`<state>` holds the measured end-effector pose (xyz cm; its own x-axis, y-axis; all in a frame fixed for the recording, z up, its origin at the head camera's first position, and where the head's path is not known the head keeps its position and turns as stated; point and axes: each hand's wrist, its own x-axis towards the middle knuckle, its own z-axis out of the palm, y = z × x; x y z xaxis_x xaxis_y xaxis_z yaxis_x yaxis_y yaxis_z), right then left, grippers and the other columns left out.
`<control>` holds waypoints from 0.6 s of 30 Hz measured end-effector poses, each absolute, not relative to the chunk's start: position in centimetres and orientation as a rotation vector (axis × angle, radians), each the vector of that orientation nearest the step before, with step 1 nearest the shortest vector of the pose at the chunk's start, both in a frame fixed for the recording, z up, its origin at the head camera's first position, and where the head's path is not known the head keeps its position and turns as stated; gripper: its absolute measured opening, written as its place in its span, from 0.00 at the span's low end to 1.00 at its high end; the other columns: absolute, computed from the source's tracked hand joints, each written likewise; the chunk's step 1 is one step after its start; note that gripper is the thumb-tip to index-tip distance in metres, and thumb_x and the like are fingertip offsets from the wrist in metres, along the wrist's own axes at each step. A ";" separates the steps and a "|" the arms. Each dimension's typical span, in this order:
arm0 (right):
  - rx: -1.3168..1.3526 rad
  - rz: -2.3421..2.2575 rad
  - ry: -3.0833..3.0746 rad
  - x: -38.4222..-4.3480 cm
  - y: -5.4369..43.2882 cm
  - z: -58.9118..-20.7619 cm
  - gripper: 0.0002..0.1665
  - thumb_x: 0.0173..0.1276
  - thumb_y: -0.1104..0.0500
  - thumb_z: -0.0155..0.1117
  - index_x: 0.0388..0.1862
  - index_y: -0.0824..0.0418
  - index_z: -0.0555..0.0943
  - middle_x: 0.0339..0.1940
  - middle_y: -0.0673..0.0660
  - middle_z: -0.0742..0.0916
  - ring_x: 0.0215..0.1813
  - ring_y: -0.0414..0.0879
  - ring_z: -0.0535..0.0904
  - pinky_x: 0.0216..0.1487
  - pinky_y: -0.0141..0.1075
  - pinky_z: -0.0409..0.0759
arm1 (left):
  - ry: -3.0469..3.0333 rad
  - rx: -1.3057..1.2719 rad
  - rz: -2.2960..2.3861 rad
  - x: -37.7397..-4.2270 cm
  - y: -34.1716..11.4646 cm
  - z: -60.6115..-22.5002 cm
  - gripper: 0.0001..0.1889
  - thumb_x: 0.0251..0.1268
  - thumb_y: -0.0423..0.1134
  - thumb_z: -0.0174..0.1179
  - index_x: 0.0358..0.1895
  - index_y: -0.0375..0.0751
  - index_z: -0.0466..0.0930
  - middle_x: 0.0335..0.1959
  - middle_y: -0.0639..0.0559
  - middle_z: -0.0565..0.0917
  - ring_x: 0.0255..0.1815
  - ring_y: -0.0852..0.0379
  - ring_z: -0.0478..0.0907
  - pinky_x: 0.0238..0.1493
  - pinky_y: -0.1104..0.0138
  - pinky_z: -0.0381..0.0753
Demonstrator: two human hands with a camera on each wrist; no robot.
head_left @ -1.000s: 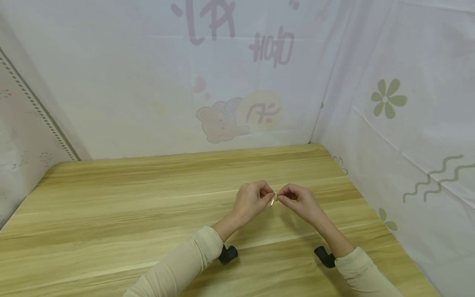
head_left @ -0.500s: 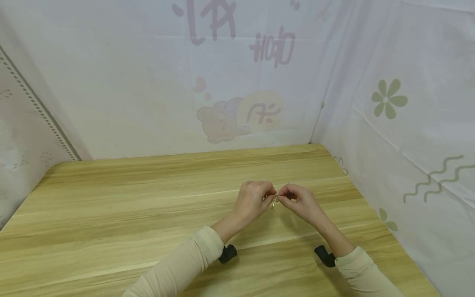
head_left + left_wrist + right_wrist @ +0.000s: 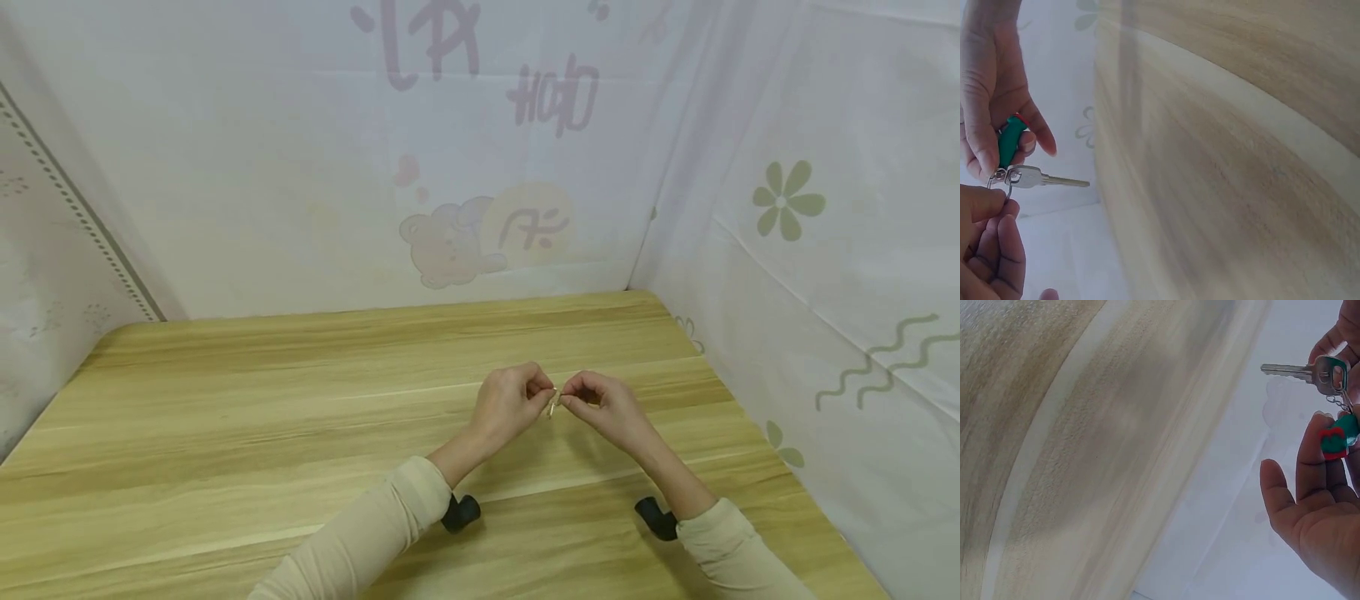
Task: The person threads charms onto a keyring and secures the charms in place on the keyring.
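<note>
In the head view my left hand [image 3: 510,402] and right hand [image 3: 609,408] meet fingertip to fingertip above the wooden table. A silver key [image 3: 1027,177] hangs on a metal key ring [image 3: 1009,192], which my left thumb and fingers pinch in the left wrist view. The right hand holds a green and red key charm [image 3: 1011,141] that joins the ring. In the right wrist view the key [image 3: 1324,375] points left, and a short chain links it to the charm [image 3: 1336,441]. Fingers hide part of the ring. From the head view, the key is only a small bright sliver.
Both hands are over the right half of the wood-grain table [image 3: 262,425]. A black curved piece [image 3: 461,512] shows at the left wrist and another black piece [image 3: 657,518] at the right wrist. Printed white cloth [image 3: 262,167] stands around the table's back and sides.
My left fingertips shift slightly right towards the right hand, then back left. The key tilts a little between the hands. The right hand stays nearly still.
</note>
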<state>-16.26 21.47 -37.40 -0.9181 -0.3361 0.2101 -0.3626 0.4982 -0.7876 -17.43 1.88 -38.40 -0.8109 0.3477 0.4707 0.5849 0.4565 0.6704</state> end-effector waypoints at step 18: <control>0.694 1.392 -2.669 -16.3 21.5 -37.5 0.04 0.72 0.72 0.67 0.36 0.66 0.83 0.35 0.53 0.86 0.36 0.37 0.77 0.37 0.32 0.78 | -2.323 -0.915 -0.944 -17.5 2.1 -38.7 0.07 0.59 0.25 0.74 0.29 0.39 0.86 0.26 0.51 0.88 0.24 0.59 0.83 0.30 0.69 0.81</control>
<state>-16.31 21.47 -37.50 -0.8978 -0.3643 0.2475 -0.4115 0.4932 -0.7665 -17.54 2.08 -38.67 -0.6683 0.4032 0.6252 0.7250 0.5411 0.4261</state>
